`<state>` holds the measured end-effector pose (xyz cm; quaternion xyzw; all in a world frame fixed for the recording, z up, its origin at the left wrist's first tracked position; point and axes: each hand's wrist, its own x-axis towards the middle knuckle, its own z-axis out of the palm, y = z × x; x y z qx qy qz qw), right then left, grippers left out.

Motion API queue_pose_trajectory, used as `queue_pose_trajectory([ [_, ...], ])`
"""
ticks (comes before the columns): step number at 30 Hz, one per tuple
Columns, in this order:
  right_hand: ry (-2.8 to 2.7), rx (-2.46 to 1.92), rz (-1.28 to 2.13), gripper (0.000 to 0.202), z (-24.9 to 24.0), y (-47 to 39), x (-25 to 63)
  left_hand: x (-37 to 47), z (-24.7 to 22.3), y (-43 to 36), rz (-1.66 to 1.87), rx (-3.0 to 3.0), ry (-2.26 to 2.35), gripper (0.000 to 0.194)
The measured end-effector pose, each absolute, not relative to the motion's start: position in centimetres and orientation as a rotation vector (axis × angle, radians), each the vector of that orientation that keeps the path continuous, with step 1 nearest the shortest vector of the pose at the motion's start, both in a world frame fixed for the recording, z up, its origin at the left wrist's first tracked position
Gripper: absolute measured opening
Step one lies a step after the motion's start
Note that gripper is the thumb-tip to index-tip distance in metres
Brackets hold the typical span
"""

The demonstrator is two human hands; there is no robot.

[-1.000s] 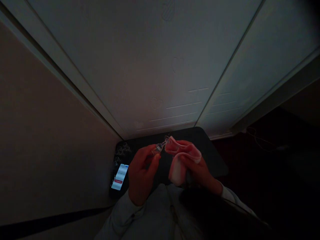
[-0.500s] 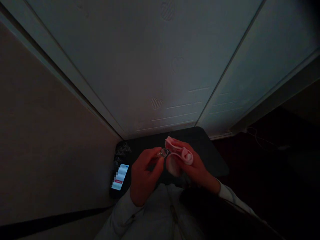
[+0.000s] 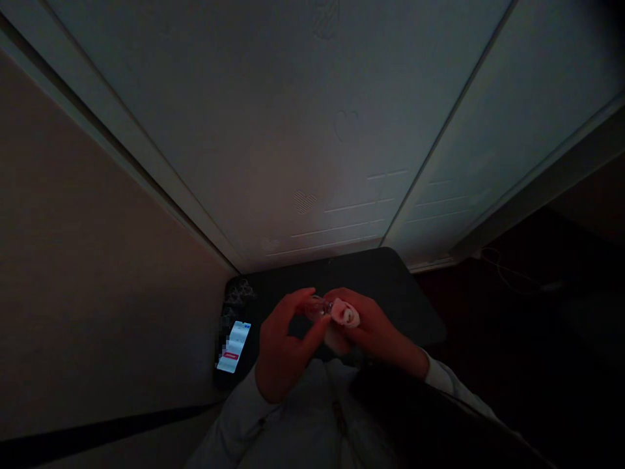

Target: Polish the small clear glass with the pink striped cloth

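Observation:
My left hand (image 3: 283,348) is closed, thumb and fingers gripping a small clear plastic piece (image 3: 318,308) whose exact kind I cannot make out in the dim light. Close against its right side is a bunched pink cloth (image 3: 343,312) with a pale inner fold. My right hand (image 3: 383,329) wraps round this cloth, and part of the cloth hangs below the fingers. Both hands are nearly together over the dark table (image 3: 375,270).
A lit phone (image 3: 234,346) lies on the table's left side. Behind it sits a small heap of clear pieces (image 3: 241,291). A white panel (image 3: 273,130) with embossed hearts rises behind the table, and a pale wall (image 3: 97,260) stands at left. A white cable (image 3: 508,270) lies at right.
The pink cloth has been drawn lower and gathered more tightly in my right hand. The clear piece now meets the cloth's edge, and my right fingers have come nearer my left.

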<state>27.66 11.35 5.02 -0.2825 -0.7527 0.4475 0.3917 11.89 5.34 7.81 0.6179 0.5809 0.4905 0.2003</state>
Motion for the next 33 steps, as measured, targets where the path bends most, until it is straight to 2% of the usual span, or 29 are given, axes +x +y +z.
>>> queue_pose_trajectory([
  [9, -1.864, -0.595, 1.269, 0.033, 4.8, 11.3, 27.8, 11.9, 8.9, 5.6, 1.322, 1.980, 1.558, 0.025],
  [18, -1.658, -0.523, 1.531, 0.029, 4.2, 11.1, 27.8, 11.8, 9.0, 5.6, 1.269, 2.098, 1.459, 0.032],
  [24, -1.458, -0.583, 1.696, 0.024, 3.6, 10.9, 27.7, 11.8, 8.9, 5.5, 1.247, 2.031, 1.498, 0.028],
  [33, -1.469, -0.605, 1.719, 0.029, 4.4, 10.3, 27.7, 11.7, 8.0, 5.6, 1.347, 1.778, 1.558, 0.025],
])
